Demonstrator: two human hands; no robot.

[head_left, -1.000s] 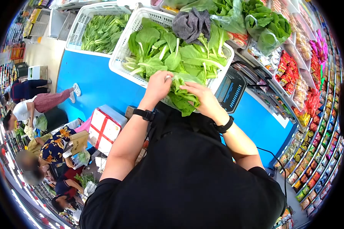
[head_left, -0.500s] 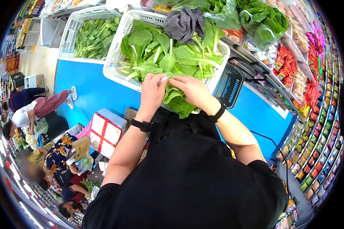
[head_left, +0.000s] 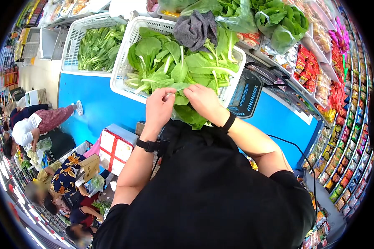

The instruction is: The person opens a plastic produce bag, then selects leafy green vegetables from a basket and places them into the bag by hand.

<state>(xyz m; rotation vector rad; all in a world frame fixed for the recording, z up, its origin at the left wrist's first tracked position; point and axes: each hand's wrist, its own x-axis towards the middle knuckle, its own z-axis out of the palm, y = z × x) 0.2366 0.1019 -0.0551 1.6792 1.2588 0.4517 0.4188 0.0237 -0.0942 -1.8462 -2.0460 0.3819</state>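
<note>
A bunch of leafy greens (head_left: 188, 116) hangs at the near edge of a white basket (head_left: 119, 74), its top between my two hands. My left hand (head_left: 160, 106) is closed, fingertips pinched at the left of the bunch on what looks like a thin clear plastic bag. Just to its right, my right hand (head_left: 203, 99) has its fingers bent and pressed together on the same plastic. Loose green leaves (head_left: 153, 50) fill the basket beyond my hands. A crumpled grey cloth (head_left: 195, 30) lies on the leaves at the far side.
A second white basket (head_left: 72, 45) with greens stands at the left. Bagged greens (head_left: 284, 25) and snack racks are at the right. A dark basket (head_left: 247, 93) sits beside the white one. A white box with red tape (head_left: 114, 151) and several people are at the lower left.
Both hands have shifted left and drawn close together at the top of the bunch. My right hand has come off the bunch's side up to the plastic. The whole view has shifted slightly.
</note>
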